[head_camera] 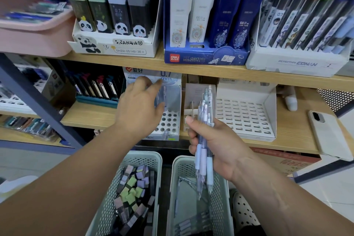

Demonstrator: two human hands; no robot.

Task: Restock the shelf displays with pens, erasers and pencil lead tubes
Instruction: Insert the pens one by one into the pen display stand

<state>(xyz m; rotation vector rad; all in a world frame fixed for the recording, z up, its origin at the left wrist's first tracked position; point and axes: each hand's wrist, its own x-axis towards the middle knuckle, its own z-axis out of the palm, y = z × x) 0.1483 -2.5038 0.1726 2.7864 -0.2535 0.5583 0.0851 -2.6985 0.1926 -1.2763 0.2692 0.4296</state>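
Motion blur hides what fills the pink bin (34, 30) at far left, then our left hand (140, 109) holds a clear pen (160, 95) over the perforated display (169, 122), half-hiding it, while our right hand (214, 145) grips a pen bundle (204, 151) above the baskets (222, 193).

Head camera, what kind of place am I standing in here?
Most likely a stationery shop aisle. Wooden shelves carry retail display boxes, such as the panda lead-tube box. Your right hand holds a bundle of pens over stock baskets.
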